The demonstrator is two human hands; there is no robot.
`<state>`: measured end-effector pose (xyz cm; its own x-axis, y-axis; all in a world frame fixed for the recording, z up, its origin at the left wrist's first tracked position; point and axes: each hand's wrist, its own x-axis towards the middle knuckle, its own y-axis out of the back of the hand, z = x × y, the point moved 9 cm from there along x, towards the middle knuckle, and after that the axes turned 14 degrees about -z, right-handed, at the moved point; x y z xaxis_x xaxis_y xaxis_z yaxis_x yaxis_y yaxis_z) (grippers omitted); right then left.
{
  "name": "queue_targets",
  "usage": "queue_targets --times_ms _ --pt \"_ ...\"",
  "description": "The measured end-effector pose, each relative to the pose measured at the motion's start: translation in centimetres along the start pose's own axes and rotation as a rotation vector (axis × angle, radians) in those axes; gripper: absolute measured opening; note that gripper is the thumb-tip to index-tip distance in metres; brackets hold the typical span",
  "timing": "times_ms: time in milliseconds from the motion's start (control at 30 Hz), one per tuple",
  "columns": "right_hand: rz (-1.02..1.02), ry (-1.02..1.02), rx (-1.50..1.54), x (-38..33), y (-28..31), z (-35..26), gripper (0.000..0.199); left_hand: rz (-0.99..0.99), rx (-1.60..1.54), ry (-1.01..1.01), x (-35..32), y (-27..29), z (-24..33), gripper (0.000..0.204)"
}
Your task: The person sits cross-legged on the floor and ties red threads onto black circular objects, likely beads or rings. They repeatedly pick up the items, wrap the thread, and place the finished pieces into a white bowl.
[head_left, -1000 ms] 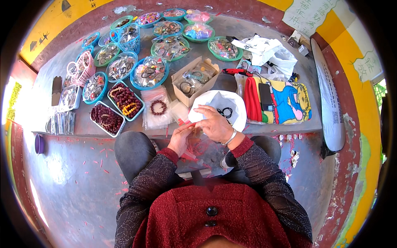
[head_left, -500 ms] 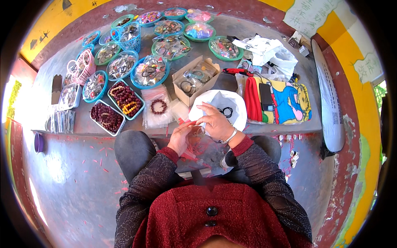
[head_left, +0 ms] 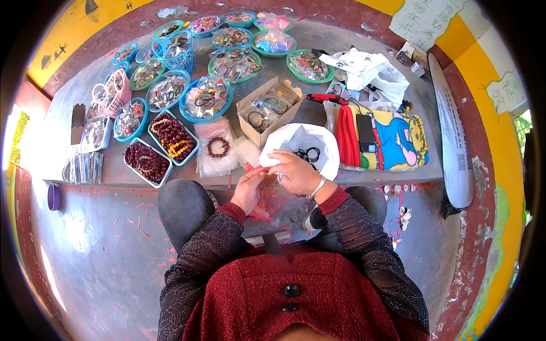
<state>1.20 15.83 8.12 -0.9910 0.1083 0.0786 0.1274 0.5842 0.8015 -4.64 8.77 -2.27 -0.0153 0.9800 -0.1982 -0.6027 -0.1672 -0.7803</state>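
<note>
My left hand (head_left: 248, 191) and my right hand (head_left: 300, 175) meet just in front of the table edge. The fingers of both are pinched together around a small red strip (head_left: 260, 170), perhaps the edge of a clear plastic bag; most of it is hidden. A silver bangle sits on my right wrist. Right behind my right hand stands an open white bag (head_left: 329, 149) with its rim folded out. Black cord loops (head_left: 310, 154) lie inside it. To the left, a dark red bead bracelet (head_left: 218, 147) rests on a stack of clear plastic bags (head_left: 211, 166).
An open cardboard box (head_left: 257, 132) of bagged trinkets stands behind the white bag. Two trays of beads (head_left: 161, 183) lie left, with several basins (head_left: 208, 117) beyond. A phone (head_left: 366, 133) rests on a colourful folded cloth (head_left: 404, 142) at right. Red scraps litter the floor.
My right hand's raised fingers have come down and closed in toward the left hand. More dark cord loops show inside the white bag. My left hand has hardly moved.
</note>
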Motion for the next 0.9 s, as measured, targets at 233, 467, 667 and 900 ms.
queue_targets --times_ms 233,467,667,900 --pt "-0.001 -0.273 0.561 -0.7 -0.9 4.7 0.027 -0.052 0.002 -0.032 0.0 -0.7 0.8 0.031" --pt "0.031 -0.32 0.427 -0.9 -1.0 5.2 0.019 -0.064 -0.011 -0.059 -0.1 -1.2 1.4 0.033" --pt "0.027 -0.425 0.82 -1.2 -2.4 6.5 0.017 -0.019 0.039 -0.119 -0.2 -1.0 1.8 0.027" --pt "0.035 -0.381 1.018 -0.9 -3.0 5.6 0.015 0.021 0.028 -0.1 0.1 1.0 1.0 0.02"
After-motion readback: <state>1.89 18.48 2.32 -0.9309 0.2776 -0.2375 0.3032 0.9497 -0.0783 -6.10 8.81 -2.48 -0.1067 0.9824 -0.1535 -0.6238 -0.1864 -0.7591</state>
